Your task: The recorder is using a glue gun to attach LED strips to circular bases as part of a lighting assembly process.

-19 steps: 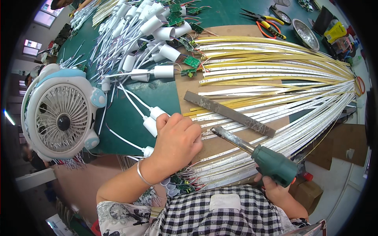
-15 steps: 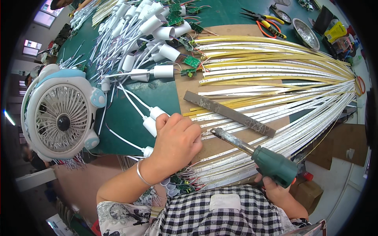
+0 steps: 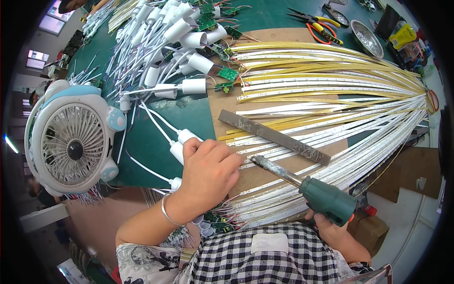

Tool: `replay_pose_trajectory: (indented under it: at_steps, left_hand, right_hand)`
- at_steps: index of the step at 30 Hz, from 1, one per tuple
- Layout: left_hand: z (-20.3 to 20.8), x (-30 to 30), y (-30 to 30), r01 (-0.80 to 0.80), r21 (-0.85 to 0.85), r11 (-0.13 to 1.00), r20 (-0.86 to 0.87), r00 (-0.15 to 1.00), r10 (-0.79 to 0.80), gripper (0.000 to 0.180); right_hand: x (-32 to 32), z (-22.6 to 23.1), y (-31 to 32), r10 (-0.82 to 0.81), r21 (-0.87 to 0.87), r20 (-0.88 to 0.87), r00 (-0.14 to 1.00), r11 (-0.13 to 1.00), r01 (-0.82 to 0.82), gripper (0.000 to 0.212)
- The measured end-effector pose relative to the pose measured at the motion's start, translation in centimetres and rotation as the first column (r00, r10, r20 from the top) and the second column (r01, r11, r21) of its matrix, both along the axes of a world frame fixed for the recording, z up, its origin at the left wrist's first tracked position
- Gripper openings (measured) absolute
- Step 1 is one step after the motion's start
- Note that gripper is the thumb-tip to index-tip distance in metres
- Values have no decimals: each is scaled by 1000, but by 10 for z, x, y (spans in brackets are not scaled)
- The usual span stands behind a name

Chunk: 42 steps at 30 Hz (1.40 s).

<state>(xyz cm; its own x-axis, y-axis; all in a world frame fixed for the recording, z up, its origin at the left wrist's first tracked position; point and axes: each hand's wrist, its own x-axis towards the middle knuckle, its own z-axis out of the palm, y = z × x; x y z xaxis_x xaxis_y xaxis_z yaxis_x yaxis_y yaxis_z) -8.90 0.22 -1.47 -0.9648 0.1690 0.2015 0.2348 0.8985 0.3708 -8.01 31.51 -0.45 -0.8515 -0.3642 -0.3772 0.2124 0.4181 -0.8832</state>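
- The left hand (image 3: 210,163) has bent fingers near the ends of some long white and yellow strips (image 3: 378,142); I can't tell if they pinch anything, because the hand hides that spot
- The right hand (image 3: 331,232) has its fingers wrapped around the green handle of a soldering iron (image 3: 327,199), and the iron's metal tip points toward the left hand, close beside it
- The strips spread out under the iron and bunch together at the far right
- A flat, dirty metal bar (image 3: 274,136) lies slanted across the strips
- Under the strips is a brown board (image 3: 255,179), set on the green tabletop (image 3: 146,151)
- White sockets (image 3: 176,151) lie just beside the left hand, and a big messy pile of them sits farther back, with little green circuit boards (image 3: 229,74)
- A blue and white fan (image 3: 74,150) stands at the left
- Pliers (image 3: 322,29) lie at the back, near a round metal bowl (image 3: 354,32)
- The floor (image 3: 109,213) looks reddish brown, and a cardboard box (image 3: 371,234) is low on the right
- Far left, the room has bright windows (image 3: 52,21) and a glowing light tube (image 3: 11,144)
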Motion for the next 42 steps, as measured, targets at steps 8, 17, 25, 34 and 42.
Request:
replay_pose_trajectory:
  at_steps: [8, 17, 25, 34, 42]
  left_hand:
    - [-2, -1, -4, -7, 54, 999, 44, 999, 5, 17]
    - [-1, -3, -8, 6, 95, 996, 98, 995, -15, 12]
    - [-2, -4, -7, -35, 174, 984, 133, 991, 12, 8]
    - [-4, -5, -9, -8, 150, 989, 145, 989, -14, 15]
    - [-3, -6, -7, 4, 127, 992, 133, 991, -21, 15]
  right_hand:
    - [-1, 0, -3, 5, -10, -3, 1000, 1000, -5, 29]
    - [-1, 2, -7, -48, -38, 7, 999, 998, 48, 25]
    - [-6, -7, 3, 149, -151, -142, 979, 974, -171, 49]
    - [0, -6, -3, 8, -267, -22, 1000, 964, -14, 51]
    - [-1, -7, 0, 57, -225, -53, 997, 972, -68, 51]
